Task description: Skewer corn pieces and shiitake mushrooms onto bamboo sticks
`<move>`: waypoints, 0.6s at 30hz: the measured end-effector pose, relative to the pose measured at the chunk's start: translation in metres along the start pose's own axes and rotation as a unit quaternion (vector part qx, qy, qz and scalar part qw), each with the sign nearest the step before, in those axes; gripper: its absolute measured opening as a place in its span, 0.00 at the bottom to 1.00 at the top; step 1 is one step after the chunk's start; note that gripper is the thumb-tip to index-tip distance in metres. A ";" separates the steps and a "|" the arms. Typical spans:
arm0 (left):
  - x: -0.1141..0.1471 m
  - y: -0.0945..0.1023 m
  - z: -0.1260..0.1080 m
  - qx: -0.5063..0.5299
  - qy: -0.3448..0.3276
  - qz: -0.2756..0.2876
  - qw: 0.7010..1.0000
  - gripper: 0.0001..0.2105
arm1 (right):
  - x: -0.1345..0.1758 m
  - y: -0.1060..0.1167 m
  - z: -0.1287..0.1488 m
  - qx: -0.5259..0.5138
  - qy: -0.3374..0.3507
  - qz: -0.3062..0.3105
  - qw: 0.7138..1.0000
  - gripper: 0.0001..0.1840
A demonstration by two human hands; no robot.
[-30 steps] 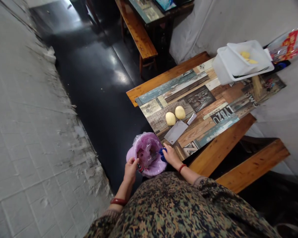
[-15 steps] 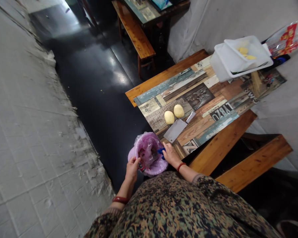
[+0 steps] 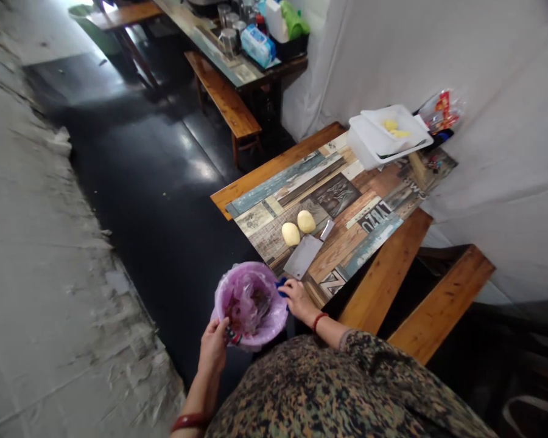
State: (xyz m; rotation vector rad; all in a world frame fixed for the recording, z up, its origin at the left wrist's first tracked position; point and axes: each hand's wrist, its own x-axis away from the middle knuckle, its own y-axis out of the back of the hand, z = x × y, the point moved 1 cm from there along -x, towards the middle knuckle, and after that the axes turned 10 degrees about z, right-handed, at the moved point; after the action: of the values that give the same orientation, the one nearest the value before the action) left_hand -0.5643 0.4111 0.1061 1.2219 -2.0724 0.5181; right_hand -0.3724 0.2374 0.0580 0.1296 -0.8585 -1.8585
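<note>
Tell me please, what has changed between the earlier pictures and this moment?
Mostly the camera view shifted: more of the far table with cups shows now. The left hand still grips the rim of the purple-lined bin, slightly lower on it, and the right hand stays at the table edge by a blue object. The two potatoes and the cleaver have not moved.

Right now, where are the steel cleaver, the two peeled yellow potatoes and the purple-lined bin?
Steel cleaver [image 3: 302, 256], head view, middle of the flat blade.
Two peeled yellow potatoes [image 3: 291, 233], head view, nearer potato's top.
Purple-lined bin [image 3: 249, 302], head view, bag lining inside.
</note>
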 end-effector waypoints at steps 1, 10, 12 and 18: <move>0.002 0.000 -0.004 0.005 0.002 -0.001 1.000 0.18 | -0.001 -0.003 0.003 0.001 0.010 0.010 1.000 0.19; 0.006 0.006 -0.017 0.043 0.024 -0.023 0.999 0.17 | -0.014 0.089 -0.039 0.085 -0.044 -0.058 0.994 0.27; 0.004 0.006 -0.014 0.060 0.029 -0.029 0.997 0.19 | -0.022 0.128 -0.063 0.116 -0.060 -0.053 0.990 0.31; 0.001 -0.009 -0.004 0.071 0.039 -0.065 0.995 0.18 | -0.069 0.193 -0.104 0.200 -0.103 0.012 0.974 0.32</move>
State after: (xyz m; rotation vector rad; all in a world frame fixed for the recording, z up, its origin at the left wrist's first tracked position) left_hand -0.5554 0.4089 0.1101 1.3845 -1.9031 0.6501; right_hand -0.1459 0.2037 0.0792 0.1780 -1.3696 -1.6749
